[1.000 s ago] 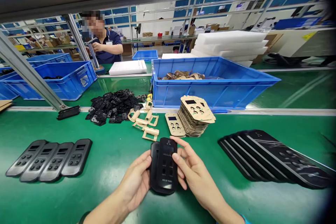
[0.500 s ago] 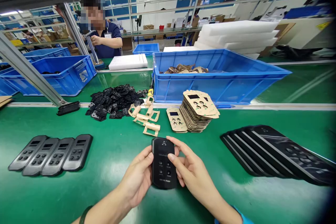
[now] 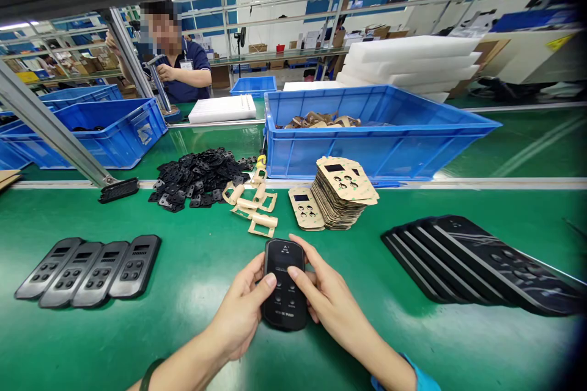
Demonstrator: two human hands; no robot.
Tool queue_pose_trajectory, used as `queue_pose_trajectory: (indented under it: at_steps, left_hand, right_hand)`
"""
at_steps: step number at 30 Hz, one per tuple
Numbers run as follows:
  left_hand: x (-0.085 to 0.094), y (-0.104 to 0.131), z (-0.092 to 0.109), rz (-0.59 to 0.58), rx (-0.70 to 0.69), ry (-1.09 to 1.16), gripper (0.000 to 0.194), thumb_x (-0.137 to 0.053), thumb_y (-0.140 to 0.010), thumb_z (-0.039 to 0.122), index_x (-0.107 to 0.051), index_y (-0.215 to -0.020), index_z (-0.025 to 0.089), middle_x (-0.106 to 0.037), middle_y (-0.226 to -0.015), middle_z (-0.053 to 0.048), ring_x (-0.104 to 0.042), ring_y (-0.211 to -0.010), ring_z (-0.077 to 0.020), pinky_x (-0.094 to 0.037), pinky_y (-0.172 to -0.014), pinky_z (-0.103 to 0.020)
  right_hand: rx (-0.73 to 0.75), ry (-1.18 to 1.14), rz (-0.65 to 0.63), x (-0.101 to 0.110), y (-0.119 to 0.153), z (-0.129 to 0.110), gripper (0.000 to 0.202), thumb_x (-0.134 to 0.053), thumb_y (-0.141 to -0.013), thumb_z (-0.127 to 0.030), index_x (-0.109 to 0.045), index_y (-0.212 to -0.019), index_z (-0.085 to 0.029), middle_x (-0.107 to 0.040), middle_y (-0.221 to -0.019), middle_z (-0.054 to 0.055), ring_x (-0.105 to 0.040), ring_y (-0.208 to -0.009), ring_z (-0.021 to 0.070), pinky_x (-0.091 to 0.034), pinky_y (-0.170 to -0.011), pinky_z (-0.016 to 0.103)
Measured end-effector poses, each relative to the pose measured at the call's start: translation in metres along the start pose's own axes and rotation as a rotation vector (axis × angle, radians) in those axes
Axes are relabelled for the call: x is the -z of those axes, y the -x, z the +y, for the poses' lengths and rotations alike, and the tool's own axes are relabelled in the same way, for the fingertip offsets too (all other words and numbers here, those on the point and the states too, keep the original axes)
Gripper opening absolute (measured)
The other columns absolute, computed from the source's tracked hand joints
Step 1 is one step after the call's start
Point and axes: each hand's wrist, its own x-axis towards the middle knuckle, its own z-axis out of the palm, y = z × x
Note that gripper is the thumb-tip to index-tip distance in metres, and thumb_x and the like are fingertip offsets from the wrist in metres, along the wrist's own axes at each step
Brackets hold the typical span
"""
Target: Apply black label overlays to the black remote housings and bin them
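Since the earlier frame, the left thumb had slid from the side edge onto the face of the black controller. In the head view, the left hand [image 3: 238,311] and right hand [image 3: 328,296] gripped the black controller [image 3: 285,308] between them at the near middle of the green table [image 3: 192,336], both thumbs pressed on its face and covering parts of it. Around it, four grey housings [image 3: 94,272] lay overlapped at nine o'clock, a pile of black plates [image 3: 197,177] sat between ten and eleven, tan scraps [image 3: 263,223] at eleven, a stack of tan sheets [image 3: 343,195] at one, and a fanned row of black panels [image 3: 472,263] at three. Farther off at one o'clock, a large blue bin [image 3: 367,149] hid the lower part of the white foam stack [image 3: 408,61]. Toward ten, a slanting metal post [image 3: 57,125] crossed in front of the left blue bin [image 3: 117,140]; a co-worker [image 3: 190,73] stood near eleven.
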Motion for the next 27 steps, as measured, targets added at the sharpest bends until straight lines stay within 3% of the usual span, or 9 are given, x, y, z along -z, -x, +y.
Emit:
queue_pose_trajectory:
  at_steps: [2,5,11,14,19,24,27]
  left_hand:
    - [0.0,0.001,0.002,0.01,0.047,-0.008,0.047,-0.061,-0.084,0.026,-0.051,-0.13,0.021,-0.06,-0.12,-0.009,-0.052,-0.113,-0.0242,-0.038,-0.094,-0.033]
    - [-0.001,0.001,0.002,0.005,0.061,-0.072,0.057,-0.066,-0.079,0.022,-0.047,-0.133,0.023,-0.06,-0.122,-0.007,-0.052,-0.112,-0.024,-0.038,-0.094,-0.033]
    - [0.0,-0.002,0.0,0.026,-0.118,-0.319,0.058,-0.067,-0.079,0.027,-0.046,-0.132,0.018,-0.059,-0.122,-0.009,-0.049,-0.115,-0.0249,-0.038,-0.095,-0.03]
    - [-0.003,-0.001,0.002,0.01,-0.119,-0.317,0.063,-0.067,-0.079,0.029,-0.042,-0.135,0.018,-0.06,-0.118,-0.01,-0.054,-0.107,-0.0245,-0.041,-0.091,-0.031]
    - [-0.009,0.003,-0.001,-0.156,-0.037,-0.192,0.107,-0.08,-0.064,0.022,-0.012,-0.146,0.027,-0.062,-0.103,-0.01,-0.061,-0.079,-0.0205,-0.047,-0.074,-0.033]
    - [-0.002,-0.007,-0.018,-0.2,-0.14,-0.156,0.134,-0.083,-0.056,0.044,0.016,-0.144,0.024,-0.064,-0.091,-0.009,-0.062,-0.075,-0.0236,-0.046,-0.069,-0.035]
    - [0.003,-0.016,-0.024,-0.147,-0.195,-0.241,0.132,-0.08,-0.053,0.057,0.007,-0.146,0.025,-0.058,-0.117,-0.016,-0.061,-0.094,-0.0311,-0.046,-0.08,-0.04]
  right_hand:
    - [-0.044,-0.03,-0.042,0.0,0.0,-0.001,0.053,-0.043,-0.09,-0.047,-0.035,-0.134,-0.02,-0.048,-0.052,-0.007,-0.043,-0.035,0.0111,-0.036,-0.033,0.021]
    - [-0.037,-0.056,-0.018,-0.002,0.001,-0.003,0.05,-0.044,-0.089,-0.048,-0.037,-0.13,-0.021,-0.05,-0.05,-0.008,-0.045,-0.033,0.0115,-0.036,-0.032,0.02]
    - [-0.014,-0.011,0.009,-0.004,0.003,-0.003,0.044,-0.045,-0.09,-0.046,-0.039,-0.125,-0.02,-0.054,-0.054,-0.007,-0.048,-0.034,0.0111,-0.039,-0.033,0.02]
    - [-0.004,-0.068,0.029,-0.005,0.002,-0.001,0.044,-0.046,-0.09,-0.047,-0.037,-0.126,-0.022,-0.057,-0.062,-0.005,-0.049,-0.035,0.011,-0.041,-0.034,0.021]
    - [0.029,-0.113,0.068,-0.01,0.003,-0.001,0.044,-0.049,-0.089,-0.048,-0.039,-0.124,-0.023,-0.06,-0.076,-0.001,-0.052,-0.041,0.0109,-0.043,-0.036,0.022]
    - [0.051,-0.214,0.131,-0.011,-0.001,0.006,0.042,-0.053,-0.085,-0.052,-0.034,-0.113,-0.028,-0.061,-0.071,-0.004,-0.047,-0.034,0.0095,-0.038,-0.031,0.02]
    - [0.14,-0.095,0.119,-0.008,-0.009,0.018,0.043,-0.052,-0.086,-0.051,-0.04,-0.12,-0.027,-0.066,-0.086,0.004,-0.063,-0.058,0.0183,-0.052,-0.048,0.027]
